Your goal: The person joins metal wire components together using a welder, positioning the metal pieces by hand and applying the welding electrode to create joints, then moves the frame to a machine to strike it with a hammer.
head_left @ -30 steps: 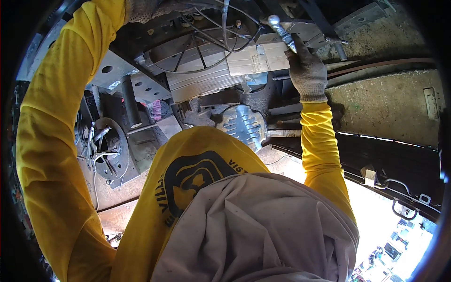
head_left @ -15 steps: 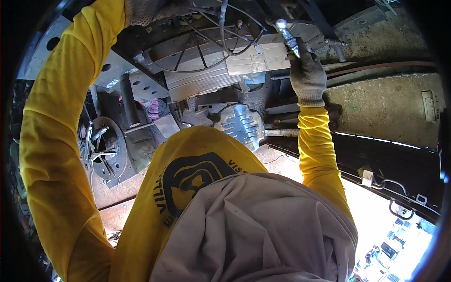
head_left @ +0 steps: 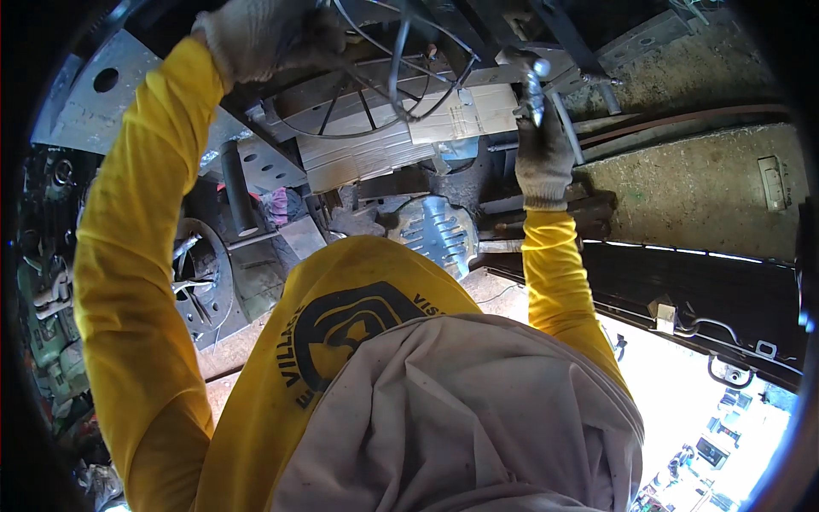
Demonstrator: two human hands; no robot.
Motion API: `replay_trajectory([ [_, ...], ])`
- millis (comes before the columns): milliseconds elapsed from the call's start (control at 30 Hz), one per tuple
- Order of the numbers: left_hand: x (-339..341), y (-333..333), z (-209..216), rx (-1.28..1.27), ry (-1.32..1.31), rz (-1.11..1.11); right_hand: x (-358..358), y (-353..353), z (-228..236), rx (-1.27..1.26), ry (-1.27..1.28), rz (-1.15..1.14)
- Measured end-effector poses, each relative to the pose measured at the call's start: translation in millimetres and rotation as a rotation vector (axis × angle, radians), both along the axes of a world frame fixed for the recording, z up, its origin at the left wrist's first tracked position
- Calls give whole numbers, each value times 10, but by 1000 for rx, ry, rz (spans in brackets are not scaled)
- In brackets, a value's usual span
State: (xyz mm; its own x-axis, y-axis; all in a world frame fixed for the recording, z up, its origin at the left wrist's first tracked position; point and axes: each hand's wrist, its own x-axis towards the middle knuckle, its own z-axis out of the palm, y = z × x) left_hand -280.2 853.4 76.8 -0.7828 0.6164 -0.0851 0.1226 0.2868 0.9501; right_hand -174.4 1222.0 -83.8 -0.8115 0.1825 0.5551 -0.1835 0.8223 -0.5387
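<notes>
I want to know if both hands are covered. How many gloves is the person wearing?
2. One glove is on the left hand at the top left, gripping the wire wheel. The other is on the right hand, holding a metal tool.

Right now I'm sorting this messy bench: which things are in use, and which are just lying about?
In use:
left hand on the round wire frame
right hand gripping a metal tool

Lying about:
cardboard sheet
finned metal casting
dark cylinder
perforated plate
</notes>
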Motion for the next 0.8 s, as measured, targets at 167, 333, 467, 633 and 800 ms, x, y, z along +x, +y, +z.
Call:
replay_trajectory([
  [167, 56, -455, -240, -218, 445, -131, 219, -32, -375, -257, -87, -76],
  [333, 483, -822, -176, 422, -167, 339, 521, -285, -604, -475, -176, -132],
  [467, 736, -902, 31, 454, -40, 144, 641, -307, -845, -577, -278, -138],
  [633, 1107, -521, 155, 271, 437, 70, 601, -305, -1002, -651, -346, -119],
  [800, 1365, 72, 127, -266, 1130, -41, 597, -233, -935, -666, -316, -171],
])
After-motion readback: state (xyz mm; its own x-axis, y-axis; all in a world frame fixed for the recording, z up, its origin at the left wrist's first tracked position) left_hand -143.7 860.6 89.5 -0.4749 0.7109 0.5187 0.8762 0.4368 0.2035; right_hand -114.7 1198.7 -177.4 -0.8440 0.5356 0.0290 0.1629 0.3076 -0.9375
